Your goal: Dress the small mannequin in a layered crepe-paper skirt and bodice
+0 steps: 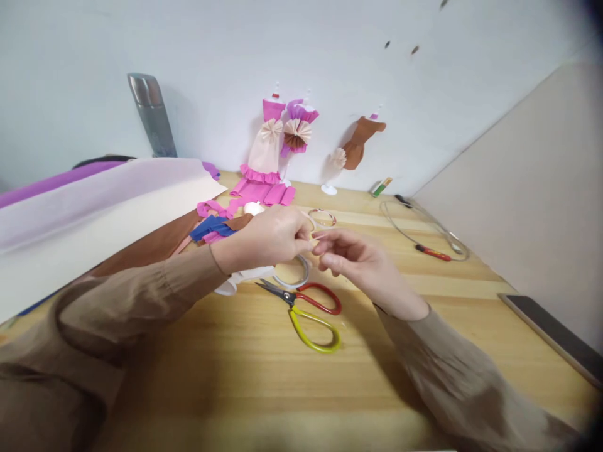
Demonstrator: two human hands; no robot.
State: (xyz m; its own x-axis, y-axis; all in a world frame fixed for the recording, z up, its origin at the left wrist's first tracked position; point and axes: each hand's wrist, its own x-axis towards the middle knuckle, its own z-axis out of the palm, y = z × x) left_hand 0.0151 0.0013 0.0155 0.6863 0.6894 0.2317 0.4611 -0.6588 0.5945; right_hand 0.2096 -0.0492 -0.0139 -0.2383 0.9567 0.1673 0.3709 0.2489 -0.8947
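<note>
- My left hand (277, 235) was above the middle of the bench (211, 370), its fingers bent in and its thumb side toward the right; I could not tell whether it pinched something thin.
- My right hand (355, 262) met it from the right, fingers half curled, with a narrow gap between thumb and forefinger; what, if anything, sat at those fingertips was too blurred for me to tell.
- The scissors (292, 301) lay just on the near side of both hands, blades parted slightly and pointing left, the red handle farther from me than the yellow one.
- I had the roll (306, 276) flat behind the scissors, partly hidden by my left hand.
- A thin ring (334, 219) lay beyond the hands.
- To the left of my left hand were scraps (210, 227) in blue, pink and brown, and beyond them folded pink paper (281, 194).
- Large sheets (117, 207) covered the far left, with a bottle (153, 119) behind them.
- Along the wall stood a pink dress (264, 150), a purple dress (298, 112) and, farther right, a brown dress (362, 139).
- On the right I saw a cable (400, 235) and, nearer, a phone (556, 333).
</note>
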